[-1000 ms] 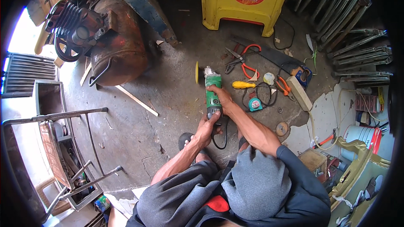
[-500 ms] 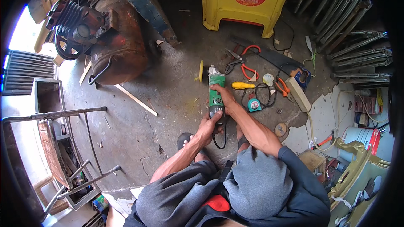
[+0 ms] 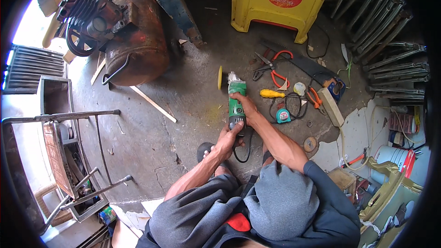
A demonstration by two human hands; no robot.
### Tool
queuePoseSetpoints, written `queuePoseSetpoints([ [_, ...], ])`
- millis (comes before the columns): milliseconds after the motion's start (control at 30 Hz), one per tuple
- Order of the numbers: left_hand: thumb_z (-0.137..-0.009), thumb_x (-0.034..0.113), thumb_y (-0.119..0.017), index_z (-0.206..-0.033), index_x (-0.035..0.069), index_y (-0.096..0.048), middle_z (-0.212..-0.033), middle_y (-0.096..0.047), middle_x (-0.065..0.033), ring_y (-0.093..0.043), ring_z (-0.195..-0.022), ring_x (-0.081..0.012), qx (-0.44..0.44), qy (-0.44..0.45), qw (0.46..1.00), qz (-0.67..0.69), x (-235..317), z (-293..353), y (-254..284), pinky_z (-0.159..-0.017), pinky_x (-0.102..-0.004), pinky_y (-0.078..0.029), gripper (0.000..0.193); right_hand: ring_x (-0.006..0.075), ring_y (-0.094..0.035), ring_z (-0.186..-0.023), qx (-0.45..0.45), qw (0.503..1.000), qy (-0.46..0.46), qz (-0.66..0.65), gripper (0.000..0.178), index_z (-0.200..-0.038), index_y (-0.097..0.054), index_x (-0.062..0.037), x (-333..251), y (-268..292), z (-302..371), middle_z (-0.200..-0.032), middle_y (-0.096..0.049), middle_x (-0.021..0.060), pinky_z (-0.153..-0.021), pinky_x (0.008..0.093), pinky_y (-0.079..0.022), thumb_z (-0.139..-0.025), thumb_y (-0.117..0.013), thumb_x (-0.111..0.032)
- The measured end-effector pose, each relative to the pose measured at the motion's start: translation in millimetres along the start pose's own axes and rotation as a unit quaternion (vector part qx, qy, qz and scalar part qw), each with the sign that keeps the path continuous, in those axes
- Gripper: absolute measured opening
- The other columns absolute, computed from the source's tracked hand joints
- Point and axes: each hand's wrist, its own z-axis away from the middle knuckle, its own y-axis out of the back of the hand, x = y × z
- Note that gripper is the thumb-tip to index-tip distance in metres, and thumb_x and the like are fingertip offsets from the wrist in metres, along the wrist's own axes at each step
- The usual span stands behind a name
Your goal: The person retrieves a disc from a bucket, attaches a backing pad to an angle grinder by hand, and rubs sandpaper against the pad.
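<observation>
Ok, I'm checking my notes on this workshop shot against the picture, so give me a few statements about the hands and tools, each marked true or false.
1. Both hands grip the green angle grinder. True: the left hand is at its rear end, the right hand around the middle of its body.
2. The grinder's disc points toward the person. False: the yellowish disc is at the far end, away from the person.
3. A yellow-handled screwdriver lies on the floor right of the grinder. True.
4. The yellow plastic stool lies tipped on its side. False: it stands upright.
5. The right hand holds the red-handled pliers. False: they lie untouched on the floor.
</observation>
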Motion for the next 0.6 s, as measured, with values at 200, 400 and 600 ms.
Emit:
queuePoseSetpoints([
  [200, -0.097, 0.034, -0.067, -0.121, 0.003, -0.051, -0.088, -0.056, -0.0041, -0.055, -0.063, -0.0134, -0.019, 0.010, 0.999, -0.029, 3.3, -5.2, -12.0, -0.056, -0.0291, -0.053, 0.042, 0.0228, -0.066, -0.057, 0.033, 0.999, 0.007, -0.015, 0.037, -0.098, -0.057, -0.0028, -3.6, 19.7, 1.3, -0.074, -0.060, 0.0091, -0.050, 0.0363, -0.056, -0.080, -0.076, -0.028],
  [400, -0.096, 0.034, -0.067, -0.120, 0.002, -0.051, -0.089, -0.056, -0.0036, -0.054, -0.064, -0.0131, -0.008, 0.002, 0.999, -0.033, 2.5, -2.0, -12.5, -0.056, -0.0290, -0.053, 0.043, 0.0226, -0.066, -0.058, 0.013, 1.000, 0.001, -0.020, 0.036, -0.097, -0.059, -0.0032, -1.5, 16.7, 2.0, -0.074, -0.062, 0.0095, -0.051, 0.0357, -0.056, -0.081, -0.075, -0.030],
  [600, -0.096, 0.035, -0.067, -0.118, 0.003, -0.051, -0.087, -0.055, -0.0034, -0.054, -0.063, -0.0133, 0.027, -0.007, 1.000, -0.015, -3.5, 2.3, 5.9, -0.057, -0.0291, -0.052, 0.042, 0.0219, -0.066, -0.057, -0.007, 1.000, -0.015, -0.005, 0.037, -0.099, -0.059, -0.0029, 11.8, -4.0, -4.3, -0.074, -0.062, 0.0093, -0.051, 0.0351, -0.056, -0.080, -0.075, -0.031],
])
